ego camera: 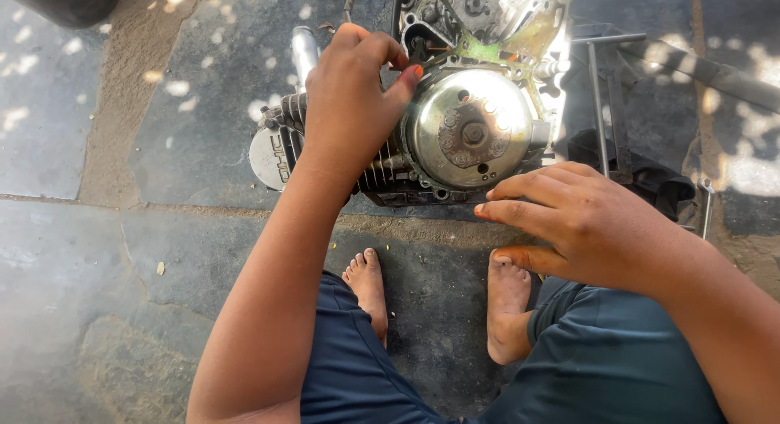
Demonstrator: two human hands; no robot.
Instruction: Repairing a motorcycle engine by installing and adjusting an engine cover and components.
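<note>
Currently: engine [455,123] on stone floor [122,253]; left hand [349,107], fingers curled together, grips its finned cylinder [382,168]. Right hand [581,225] hovers nearby, fingers loosely together, empty. Risk: engine tipping onto bare feet [508,298] if grip slips.

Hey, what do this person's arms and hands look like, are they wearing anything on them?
Both forearms are bare: no sleeves, gloves, watch or rings show. The left hand has an orange-tinted thumbnail; the right hand has orange-tinted nails too. Dark blue shorts cover the legs, and the feet are bare.
</note>
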